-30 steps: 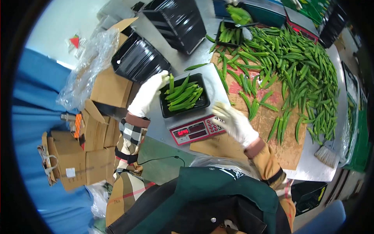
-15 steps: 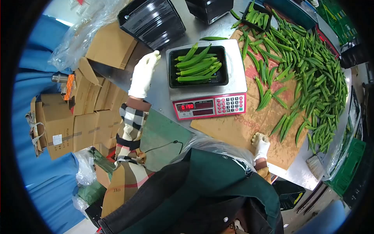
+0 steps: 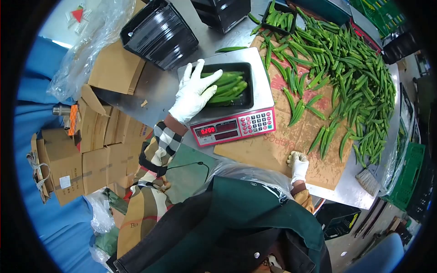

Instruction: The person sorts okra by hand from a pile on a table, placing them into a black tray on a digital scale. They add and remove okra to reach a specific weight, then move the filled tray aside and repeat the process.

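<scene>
Right now we are facing a steel worktop [image 3: 154, 88] that is bearing a flattened cardboard sheet [image 3: 261, 154], with a broad heap of loose okra [image 3: 364, 91] lying across the right side of both. Nearer our left, a red-fronted digital scale [image 3: 262, 98] is carrying a black plastic tray [image 3: 248, 99], and a small bunch of okra pods [image 3: 228, 88] is lying inside it. Our hands are resting well apart: the left hand [image 3: 193, 94] is spreading its fingers over the left ends of the bunch, and we cannot tell whether it is pinching any; the right hand [image 3: 298, 164] is lying curled on the cardboard, showing nothing in its fingers. We are, in our judgement, adjusting the bunch by hand; the next move is calling for a clean lift of the left fingers, since their pressure may be skewing the red digits [image 3: 207, 130].
</scene>
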The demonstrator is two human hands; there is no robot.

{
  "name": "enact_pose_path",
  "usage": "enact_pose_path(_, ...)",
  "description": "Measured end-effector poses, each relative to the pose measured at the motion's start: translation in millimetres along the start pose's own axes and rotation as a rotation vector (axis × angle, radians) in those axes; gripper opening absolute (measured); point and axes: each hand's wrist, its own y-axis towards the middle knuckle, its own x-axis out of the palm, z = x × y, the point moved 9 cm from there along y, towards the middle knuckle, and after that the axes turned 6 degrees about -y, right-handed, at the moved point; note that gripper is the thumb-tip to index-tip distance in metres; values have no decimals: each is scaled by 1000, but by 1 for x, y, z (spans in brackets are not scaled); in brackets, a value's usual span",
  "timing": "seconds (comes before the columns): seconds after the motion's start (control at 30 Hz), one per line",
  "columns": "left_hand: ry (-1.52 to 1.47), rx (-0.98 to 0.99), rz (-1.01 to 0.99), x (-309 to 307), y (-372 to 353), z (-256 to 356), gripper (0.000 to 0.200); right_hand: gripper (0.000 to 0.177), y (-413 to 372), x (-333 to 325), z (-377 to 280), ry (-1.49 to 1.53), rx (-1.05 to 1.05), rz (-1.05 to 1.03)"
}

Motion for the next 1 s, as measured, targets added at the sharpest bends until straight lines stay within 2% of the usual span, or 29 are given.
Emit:
enact_pose_path(0.03, -167, -29, 20, -10, 0, 4, 48, 15, 2, 1, 0, 2, 0, -1)
enact_pose_path(0.13, -220, -70, 216, -37, -1, -22, 45, 11, 1, 0, 2, 11, 0, -3)
enact_pose_path(0.2, -163, -267, 232, -37, -20, -55, 51, 12, 2, 1, 1, 6, -11, -3)
enact_pose_path(0.27, -313, -546, -104, -3, -41, -91, 45, 12, -2, 0, -5, -14, -4, 6)
enact_pose_path(0.33, -823, -733, -301, 22, -55, -64, 34, 13, -3, 0, -8, -36, 4, 13)
enact_pose_path(0.37, -865, -754, -272, 29, -55, -67, 26, 13, -4, 1, -9, -44, 2, 13)
enact_pose_path(0.5, -1064, -745, -230, 27, -11, -52, 26, 19, 0, -1, -1, -72, -8, 13)
enact_pose_path(0.67, -1281, -634, -170, 53, 106, -25, 27, 14, -4, -1, -6, -40, 12, 35)
enact_pose_path(0.73, -1418, -580, -108, 69, 160, -12, 17, 13, -6, -2, -7, -46, 15, 59)
enact_pose_path(0.77, -642, -102, -284, 70, 197, 13, 15, 11, -5, -3, -5, -54, 19, 62)
enact_pose_path(0.8, 147, 320, -123, 68, 224, 39, 13, 11, -5, -3, -5, -53, 25, 75)
enact_pose_path(0.9, -408, 43, 58, 193, 341, -68, 41, 13, -6, -2, -2, -25, 45, 60)
enact_pose_path(1.0, -1169, -341, 26, 232, 366, -68, 34, 13, -10, -2, -9, -29, 57, 77)
